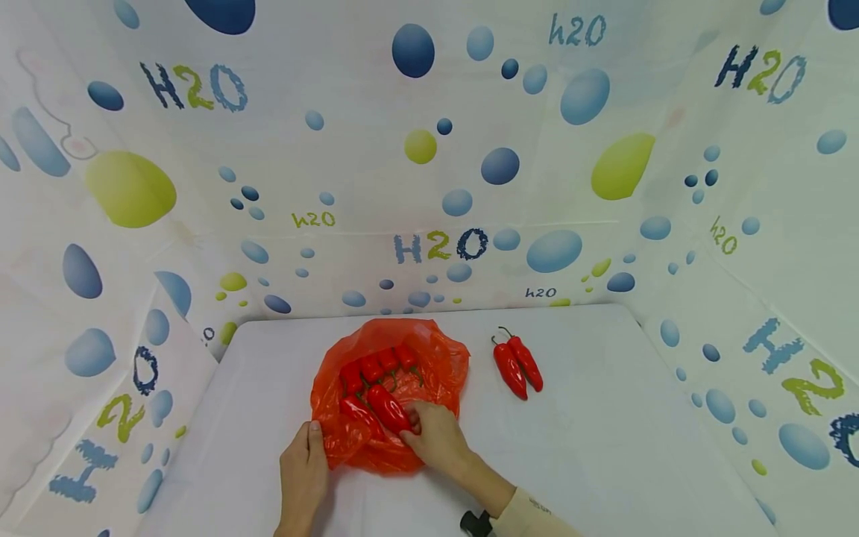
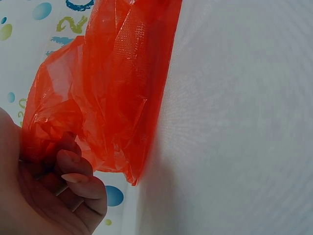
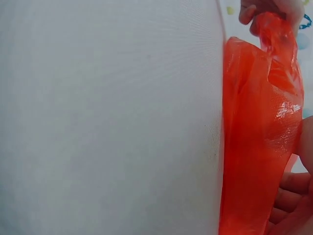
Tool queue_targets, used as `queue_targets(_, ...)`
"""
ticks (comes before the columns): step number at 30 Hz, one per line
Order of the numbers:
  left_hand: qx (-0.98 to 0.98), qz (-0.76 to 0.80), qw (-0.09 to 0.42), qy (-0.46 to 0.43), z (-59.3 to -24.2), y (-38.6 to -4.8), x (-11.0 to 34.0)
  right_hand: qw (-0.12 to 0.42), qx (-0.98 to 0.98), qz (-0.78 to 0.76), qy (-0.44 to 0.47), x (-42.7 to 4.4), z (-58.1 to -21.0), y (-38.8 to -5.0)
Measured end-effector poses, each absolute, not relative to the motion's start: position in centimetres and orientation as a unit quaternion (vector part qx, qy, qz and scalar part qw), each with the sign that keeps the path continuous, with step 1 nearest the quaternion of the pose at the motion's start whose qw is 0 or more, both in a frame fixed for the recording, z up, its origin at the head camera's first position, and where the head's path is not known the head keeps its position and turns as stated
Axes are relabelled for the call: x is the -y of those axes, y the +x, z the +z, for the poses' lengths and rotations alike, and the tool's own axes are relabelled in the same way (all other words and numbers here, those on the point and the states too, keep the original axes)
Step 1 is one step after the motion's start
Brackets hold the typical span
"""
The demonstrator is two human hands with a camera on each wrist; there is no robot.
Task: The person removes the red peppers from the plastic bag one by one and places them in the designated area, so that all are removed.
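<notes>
An orange-red plastic bag (image 1: pixel 446 369) lies spread open on the white table, with several glossy red peppers inside. My left hand (image 1: pixel 305 456) pinches the bag's near left edge between thumb and fingers. That grip shows in the left wrist view, where the fingers of the left hand (image 2: pixel 73 188) curl at the crumpled film. Inside the bag mouth, my right hand (image 1: pixel 438 438) holds the lower end of a red pepper (image 1: pixel 388 408). Another long pepper (image 1: pixel 361 415) lies just left of it. In the right wrist view the bag wall (image 3: pixel 254 142) hides the peppers.
Two red peppers with green stems, a left one (image 1: pixel 511 371) and a right one (image 1: pixel 526 363), lie side by side on the table (image 1: pixel 590 440) right of the bag. A patterned sheet (image 1: pixel 362 164) hangs behind the table and along its sides.
</notes>
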State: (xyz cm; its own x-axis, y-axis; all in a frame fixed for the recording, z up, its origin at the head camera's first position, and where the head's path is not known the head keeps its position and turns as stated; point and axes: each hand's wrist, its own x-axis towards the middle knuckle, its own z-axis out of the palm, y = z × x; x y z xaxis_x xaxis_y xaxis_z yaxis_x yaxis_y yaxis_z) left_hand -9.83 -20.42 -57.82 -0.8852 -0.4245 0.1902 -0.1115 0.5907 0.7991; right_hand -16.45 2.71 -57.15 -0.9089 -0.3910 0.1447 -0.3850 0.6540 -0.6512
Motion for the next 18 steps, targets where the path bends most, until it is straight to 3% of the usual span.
queue_targets(18,0.872,-0.427,0.183,0.155,-57.57,-9.79,20.26,-0.015,-0.904,-0.371,-0.213,-2.84,-57.75,-16.68)
